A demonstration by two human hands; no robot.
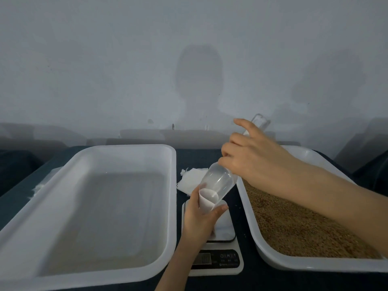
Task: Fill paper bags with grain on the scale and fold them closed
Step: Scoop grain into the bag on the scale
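Pouring looks to be the step in hand. The clear scoop (218, 179) is tipped mouth-down into a small white paper bag (206, 201) held over the scale (225, 227), and the bag's base is hidden behind the hand. To do it well, the right hand (252, 158), its grip closed round the scoop's handle, should tilt slowly with the lip inside the bag's mouth. The left hand (198, 221), its grip wrapped round the bag, should hold that mouth round without bearing down, or the reading will be false.

Left of the scale sits a deep white plastic tray (126, 148), smooth, glossy and round-cornered. Right of the scale a matching tray (304, 264) carries a bed of tan grain (294, 223), fine and gritty-looking. The scale is flat and white, with a dark display strip on its near edge. Behind the scale a loose stack of thin white bags (190, 179) lies on the dark tabletop (201, 156). The scoop is see-through and tapered; whether any grain is in it I cannot tell.
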